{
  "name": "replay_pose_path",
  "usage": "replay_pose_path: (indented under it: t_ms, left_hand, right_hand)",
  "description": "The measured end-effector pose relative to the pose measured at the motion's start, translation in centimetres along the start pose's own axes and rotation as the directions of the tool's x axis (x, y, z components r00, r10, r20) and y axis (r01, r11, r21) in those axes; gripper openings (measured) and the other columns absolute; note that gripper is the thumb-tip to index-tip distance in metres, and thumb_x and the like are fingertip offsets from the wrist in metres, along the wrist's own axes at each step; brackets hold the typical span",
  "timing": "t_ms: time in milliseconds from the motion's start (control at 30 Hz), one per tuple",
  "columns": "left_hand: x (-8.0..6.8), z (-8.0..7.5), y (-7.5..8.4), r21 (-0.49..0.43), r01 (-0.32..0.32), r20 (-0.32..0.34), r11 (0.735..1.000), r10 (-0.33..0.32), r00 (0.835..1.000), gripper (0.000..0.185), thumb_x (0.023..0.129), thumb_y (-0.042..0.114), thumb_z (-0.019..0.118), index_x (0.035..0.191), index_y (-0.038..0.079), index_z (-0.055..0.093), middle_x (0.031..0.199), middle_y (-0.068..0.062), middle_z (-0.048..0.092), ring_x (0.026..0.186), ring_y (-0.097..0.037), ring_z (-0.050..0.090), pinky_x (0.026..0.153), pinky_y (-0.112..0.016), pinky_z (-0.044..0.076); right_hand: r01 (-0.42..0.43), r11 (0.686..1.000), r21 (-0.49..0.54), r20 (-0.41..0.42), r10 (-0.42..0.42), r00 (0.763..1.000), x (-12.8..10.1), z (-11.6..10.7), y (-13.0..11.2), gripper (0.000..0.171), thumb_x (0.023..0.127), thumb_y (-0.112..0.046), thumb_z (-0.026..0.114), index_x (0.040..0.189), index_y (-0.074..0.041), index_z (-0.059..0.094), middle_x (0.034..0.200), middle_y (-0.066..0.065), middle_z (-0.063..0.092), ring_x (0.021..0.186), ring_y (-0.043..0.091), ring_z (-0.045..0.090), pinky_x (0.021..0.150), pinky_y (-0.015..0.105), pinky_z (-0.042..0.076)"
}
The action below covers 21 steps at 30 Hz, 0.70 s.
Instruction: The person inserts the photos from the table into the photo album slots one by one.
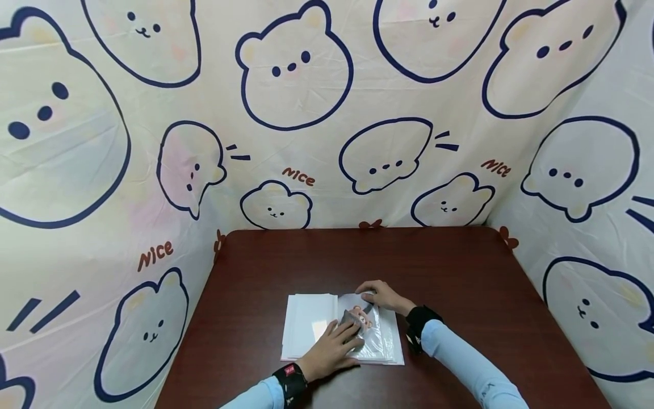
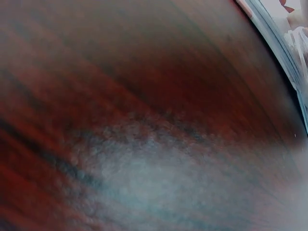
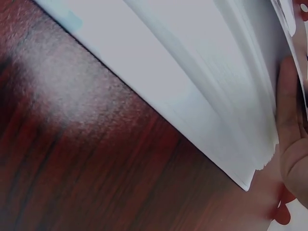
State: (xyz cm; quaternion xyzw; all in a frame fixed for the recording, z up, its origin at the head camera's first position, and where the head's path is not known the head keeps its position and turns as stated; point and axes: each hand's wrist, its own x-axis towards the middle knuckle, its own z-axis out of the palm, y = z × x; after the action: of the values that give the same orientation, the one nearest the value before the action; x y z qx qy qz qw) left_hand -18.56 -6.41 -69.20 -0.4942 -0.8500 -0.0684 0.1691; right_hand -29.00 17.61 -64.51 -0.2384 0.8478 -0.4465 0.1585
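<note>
A stack of white sheets (image 1: 309, 324) lies on the dark wooden table (image 1: 460, 272). Clear plastic sleeves (image 1: 383, 341) cover its right half. A small card with a cartoon bear (image 1: 359, 319) sits in the top sleeve. My left hand (image 1: 343, 332) lies flat on the stack, its fingers pressing beside the card. My right hand (image 1: 369, 292) pinches the far edge of the top sleeve. The right wrist view shows the stack's layered edge (image 3: 226, 130) up close, with a finger (image 3: 288, 144) against it. Only blurred tabletop (image 2: 144, 144) and the stack's edge (image 2: 284, 53) show in the left wrist view.
A cloth printed with cartoon bears (image 1: 296, 74) walls in the table at the back and on both sides. Bare wood lies around the stack, widest to the right and at the far side.
</note>
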Motion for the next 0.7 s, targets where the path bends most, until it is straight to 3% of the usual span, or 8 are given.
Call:
replay_pose_path:
  t_ms: [267, 367, 467, 567, 700]
  left_hand:
    - [0.0, 0.2, 0.0, 0.0, 0.023, 0.028, 1.0, -0.023, 0.999, 0.055, 0.09, 0.06, 0.052, 0.134, 0.026, 0.053, 0.149, -0.003, 0.041, 0.137, -0.023, 0.038, 0.104, -0.048, 0.037]
    - [-0.2, -0.1, -0.2, -0.069, 0.047, 0.058, 0.997, -0.043, 0.997, 0.058, 0.091, 0.06, 0.05, 0.137, 0.025, 0.051, 0.151, -0.004, 0.039, 0.139, -0.025, 0.035, 0.107, -0.049, 0.035]
    - [-1.0, -0.7, -0.8, -0.129, 0.114, 0.063, 0.985, -0.106, 0.992, 0.056, 0.093, 0.055, 0.052, 0.137, 0.021, 0.053, 0.149, -0.007, 0.041, 0.137, -0.029, 0.037, 0.107, -0.052, 0.033]
    - [-2.3, -1.4, -1.9, -0.133, 0.209, 0.032, 0.969, -0.207, 0.978, 0.046, 0.094, 0.043, 0.055, 0.133, 0.018, 0.056, 0.145, -0.011, 0.047, 0.133, -0.033, 0.042, 0.106, -0.055, 0.033]
    - [-4.6, -2.1, -3.6, -0.116, 0.36, -0.009, 0.926, -0.363, 0.932, 0.039, 0.093, 0.031, 0.059, 0.129, 0.015, 0.06, 0.141, -0.013, 0.05, 0.132, -0.035, 0.044, 0.103, -0.059, 0.033]
  right_hand:
    - [0.044, 0.998, -0.053, -0.074, -0.048, 0.996, -0.5, 0.6, -0.1, 0.02, 0.096, -0.005, 0.055, 0.11, -0.001, 0.068, 0.109, 0.013, 0.067, 0.106, 0.032, 0.06, 0.089, 0.047, 0.048]
    - [0.057, 0.993, -0.108, -0.115, -0.069, 0.991, -0.9, 1.0, 0.1, 0.02, 0.093, -0.007, 0.06, 0.112, -0.002, 0.066, 0.109, 0.013, 0.066, 0.104, 0.031, 0.06, 0.088, 0.046, 0.047]
    - [0.066, 0.983, -0.17, -0.149, -0.091, 0.985, -1.6, 1.3, 0.4, 0.027, 0.089, -0.009, 0.067, 0.115, -0.005, 0.065, 0.11, 0.012, 0.06, 0.098, 0.029, 0.055, 0.081, 0.041, 0.044]
    - [0.059, 0.975, -0.213, -0.191, -0.101, 0.976, -2.6, 1.4, 0.6, 0.029, 0.085, -0.011, 0.071, 0.114, -0.008, 0.067, 0.113, 0.013, 0.055, 0.098, 0.028, 0.047, 0.08, 0.041, 0.038]
    - [0.026, 0.967, -0.254, -0.257, -0.094, 0.962, -4.1, 1.5, 1.2, 0.029, 0.085, -0.013, 0.072, 0.114, -0.012, 0.07, 0.123, 0.017, 0.053, 0.108, 0.033, 0.043, 0.086, 0.05, 0.03]
